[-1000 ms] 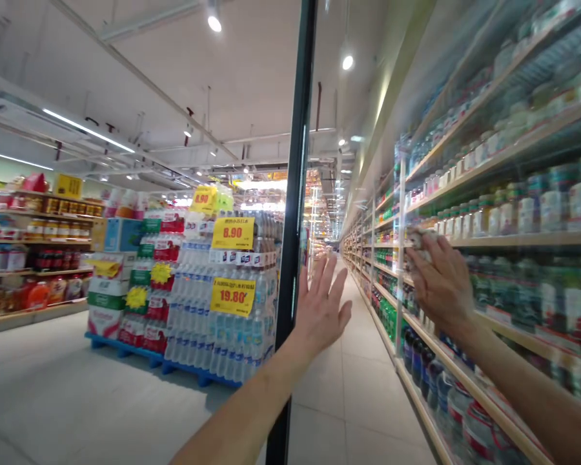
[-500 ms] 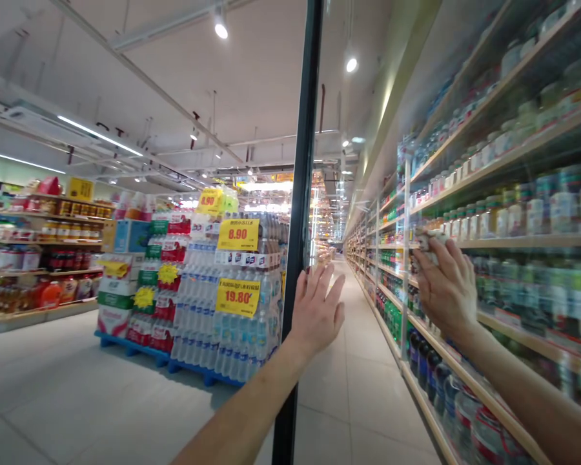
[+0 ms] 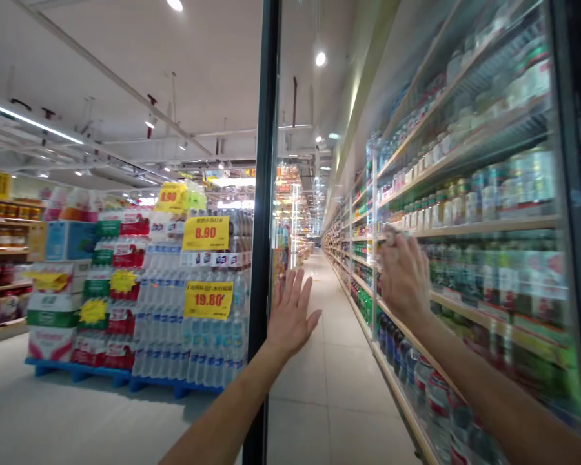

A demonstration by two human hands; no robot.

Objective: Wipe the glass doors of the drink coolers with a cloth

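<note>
A tall glass door [image 3: 305,361] with a dark frame [image 3: 265,168] stands in front of me. My left hand [image 3: 291,316] lies with its fingers spread against the glass, just right of the frame's upright edge. Farther right, my right hand [image 3: 404,281] presses a crumpled pale cloth [image 3: 392,234] to the pane. The cloth sticks out past the fingertips; motion blurs this hand, and part of the cloth is hidden under it. Both arms reach in from the bottom of the view.
Left of the door, packs of bottled water [image 3: 162,316] are stacked on a blue pallet [image 3: 148,382], with yellow price signs [image 3: 206,232]. Shelves of bottles [image 3: 494,229] show in the right part of the glass. A second dark upright [image 3: 569,213] bounds the right side.
The view has turned right, so the frame and pallet stack sit farther left and the right upright has appeared. My right hand has shifted over the glass with the cloth, nearer my left hand.
</note>
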